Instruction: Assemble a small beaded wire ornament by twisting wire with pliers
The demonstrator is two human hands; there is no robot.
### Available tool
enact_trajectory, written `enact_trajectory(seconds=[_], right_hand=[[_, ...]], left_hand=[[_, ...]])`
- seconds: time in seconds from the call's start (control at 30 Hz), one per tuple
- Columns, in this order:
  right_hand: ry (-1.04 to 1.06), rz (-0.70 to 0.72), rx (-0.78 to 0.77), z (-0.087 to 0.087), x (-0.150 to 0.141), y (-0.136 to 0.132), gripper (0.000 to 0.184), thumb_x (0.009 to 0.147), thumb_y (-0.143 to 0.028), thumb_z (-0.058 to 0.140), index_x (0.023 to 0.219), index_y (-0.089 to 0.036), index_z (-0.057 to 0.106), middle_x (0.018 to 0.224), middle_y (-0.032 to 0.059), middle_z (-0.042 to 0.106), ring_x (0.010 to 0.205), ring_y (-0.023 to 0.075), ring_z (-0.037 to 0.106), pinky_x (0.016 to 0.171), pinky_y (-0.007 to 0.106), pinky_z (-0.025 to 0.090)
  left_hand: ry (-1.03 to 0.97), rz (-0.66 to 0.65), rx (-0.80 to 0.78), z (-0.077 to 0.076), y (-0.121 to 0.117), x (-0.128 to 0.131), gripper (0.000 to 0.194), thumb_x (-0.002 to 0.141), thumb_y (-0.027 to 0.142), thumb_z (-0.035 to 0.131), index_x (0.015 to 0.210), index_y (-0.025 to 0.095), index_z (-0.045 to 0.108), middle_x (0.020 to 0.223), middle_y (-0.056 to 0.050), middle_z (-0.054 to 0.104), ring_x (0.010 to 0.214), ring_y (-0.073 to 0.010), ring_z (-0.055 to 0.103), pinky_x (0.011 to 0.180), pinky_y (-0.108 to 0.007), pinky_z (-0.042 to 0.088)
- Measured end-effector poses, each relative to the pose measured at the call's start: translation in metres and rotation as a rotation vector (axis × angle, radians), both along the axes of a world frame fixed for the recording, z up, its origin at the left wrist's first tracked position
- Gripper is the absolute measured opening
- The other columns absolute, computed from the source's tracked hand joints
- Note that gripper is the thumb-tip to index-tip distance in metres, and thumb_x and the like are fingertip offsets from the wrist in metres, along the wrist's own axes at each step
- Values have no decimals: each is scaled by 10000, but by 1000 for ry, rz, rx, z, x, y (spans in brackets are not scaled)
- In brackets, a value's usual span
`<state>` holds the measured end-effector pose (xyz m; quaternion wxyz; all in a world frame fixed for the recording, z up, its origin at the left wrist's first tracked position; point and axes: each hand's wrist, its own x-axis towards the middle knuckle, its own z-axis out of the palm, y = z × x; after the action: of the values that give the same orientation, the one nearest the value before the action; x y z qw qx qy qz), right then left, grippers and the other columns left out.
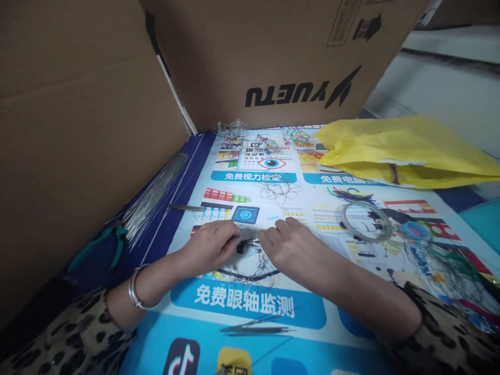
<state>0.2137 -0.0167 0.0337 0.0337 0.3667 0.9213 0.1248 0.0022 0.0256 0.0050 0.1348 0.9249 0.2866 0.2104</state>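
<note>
Smooth brown cardboard panel point(273, 57) standing behind glossy blue-and-white printed sheet point(332, 354); crinkled yellow bag point(406, 151) lying far right. Straight silver wire bundle point(156, 200) and teal-handled pliers point(91, 250) resting left; round translucent tape roll point(386, 225) sitting right. Left hand point(213, 245) and right hand point(291, 250) curling fingers narrow; exact grip hidden, cannot tell. Thin silver beaded wire loop point(250, 280) curving between and below 2 hands, right hand partly covering it.

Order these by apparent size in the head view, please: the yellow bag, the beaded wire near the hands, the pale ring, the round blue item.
1. Yellow bag, clearly largest.
2. Beaded wire and pale ring: too alike to rank.
3. Round blue item, smallest.
</note>
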Motion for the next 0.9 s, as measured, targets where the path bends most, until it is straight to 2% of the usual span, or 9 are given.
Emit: enact_trajectory(seconds=[0.17, 0.27, 0.37, 0.47, 0.6, 0.7, 0.8, 0.9], right_hand=[[107, -54, -51, -3, 13, 2, 93, 850, -118, 478, 849, -149, 566, 787, 72, 617, 759, 204, 543, 660, 334, 362], [286, -111, -105, -4, 23, 3, 162, 890, -199, 446, 966, -143, 579, 845, 80, 650, 784, 188, 575, 686, 312, 400], [544, -279, -243, -1, 33, 7, 246, 916, -287, 400, 1033, -179, 589, 874, 45, 684, 740, 163, 613, 622, 264, 424], [807, -471, -344, 1, 44, 13, 267, 910, -348, 397, 961, -225, 629, 832, -4, 697, 719, 147, 629, 581, 232, 428], [1023, -703, -431, -10, 53, 20, 239, 871, -345, 445, 906, -207, 637, 759, -1, 699, 720, 156, 642, 590, 233, 446], [984, -646, -418, -21, 51, 19, 217, 856, -330, 479, 979, -216, 617, 796, -6, 695, 728, 153, 633, 602, 236, 446], [832, -446, -347, -26, 46, 14, 232, 886, -316, 444, 999, -198, 609, 906, 27, 680, 790, 157, 614, 661, 256, 446], [627, -253, -187, -23, 41, 9, 242, 894, -312, 449, 1013, -172, 606, 947, 76, 651, 877, 188, 566, 747, 303, 423]], left_hand=[[-30, 16, -11, -4, -1, -3, 78, 868, 175, 425, 857, 160, 501, 726, -23, 589, 662, -120, 553, 595, -258, 447], [-49, 17, -6, -4, 0, -4, 73, 855, 161, 435, 853, 163, 508, 728, -23, 599, 652, -116, 555, 583, -255, 448], [-72, 18, 15, -4, 1, -3, 78, 835, 144, 445, 855, 167, 517, 724, -22, 611, 625, -108, 551, 560, -244, 443], [-93, 33, 30, -3, 1, -3, 79, 818, 129, 457, 834, 167, 524, 708, -15, 617, 599, -98, 548, 543, -230, 435], [-100, 51, 22, -2, 0, -3, 64, 819, 134, 471, 816, 164, 527, 698, -8, 615, 591, -94, 546, 537, -218, 427], [-105, 43, 26, -3, 0, -4, 57, 824, 135, 472, 826, 166, 520, 713, -8, 616, 607, -98, 555, 551, -219, 433], [-94, 31, 47, -5, 0, -5, 59, 827, 129, 465, 845, 169, 505, 728, -9, 613, 628, -105, 563, 571, -228, 442], [-72, 4, 69, -6, 1, -5, 81, 829, 117, 452, 874, 171, 492, 756, -20, 609, 677, -120, 573, 603, -247, 457]])
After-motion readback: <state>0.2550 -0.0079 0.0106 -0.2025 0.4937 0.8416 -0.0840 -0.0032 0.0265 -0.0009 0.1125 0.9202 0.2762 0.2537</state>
